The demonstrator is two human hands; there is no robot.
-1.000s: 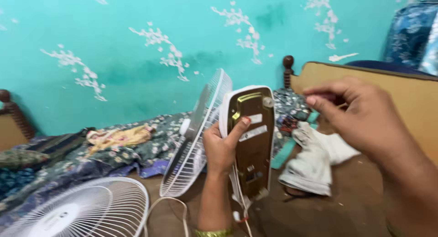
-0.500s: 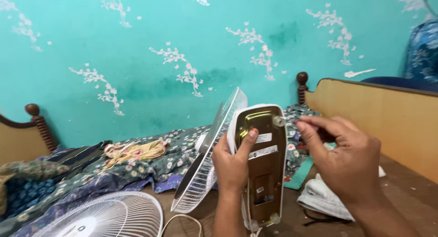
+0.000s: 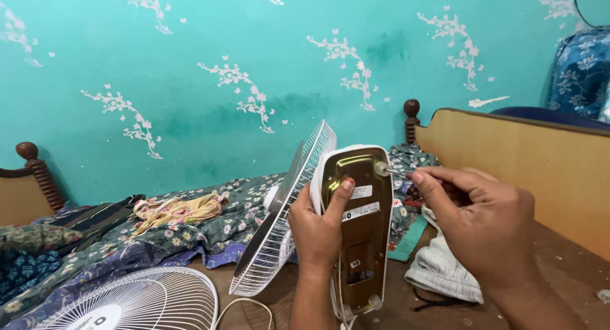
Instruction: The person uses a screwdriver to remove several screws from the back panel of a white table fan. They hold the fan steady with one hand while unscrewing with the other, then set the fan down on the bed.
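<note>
Left hand point(image 3: 318, 231) grips my upturned fan base point(image 3: 356, 228), while my right hand point(image 3: 483, 225) pinches a thin screwdriver point(image 3: 397, 172) against its top screw.

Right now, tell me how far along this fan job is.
Done: the front grille is off and lies apart. In hand: the left hand holds the fan base underside-up, and the right hand puts a thin tool to its top corner. Left: the rear grille looks still attached.
</note>
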